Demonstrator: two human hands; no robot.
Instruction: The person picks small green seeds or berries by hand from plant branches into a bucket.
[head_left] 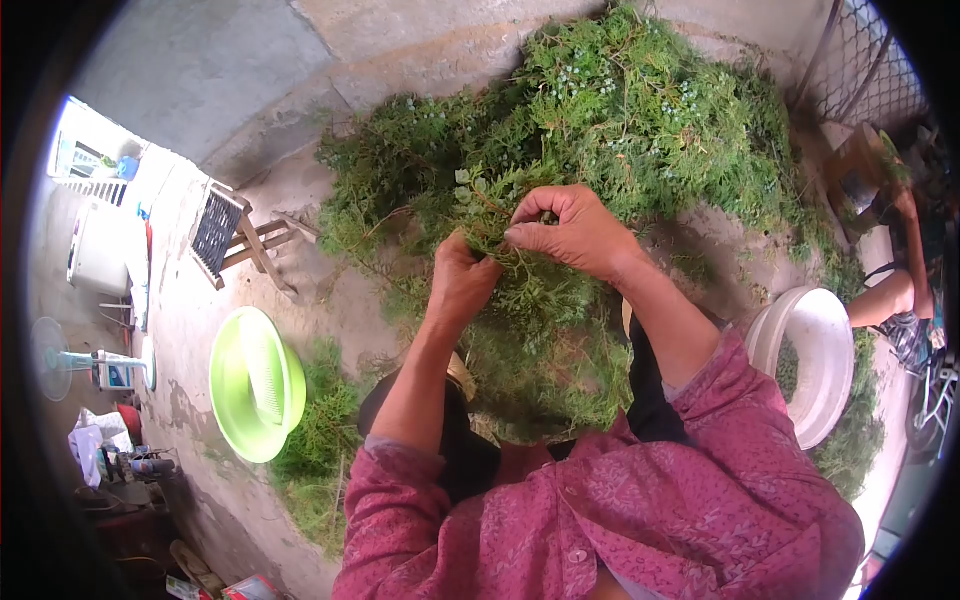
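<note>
A leafy green sprig [540, 285] with small pale berries hangs between my two hands. My left hand [465, 278] is closed round its stem side, fingers partly hidden by the leaves. Just to the right, my right hand [575, 232] has thumb and index finger pinched at the sprig; anything small between the fingertips cannot be made out. Beyond both hands lies a large heap of cut green branches [640, 110] with bluish berries, spread against the wall.
At left are a lime green basin [218, 385] and a folding stool [262, 245], with more greenery [320, 420] beside the basin. A white bucket [838, 365] stands at right. Past it, another person's arm [912, 240] and knee show near a cardboard box [855, 185].
</note>
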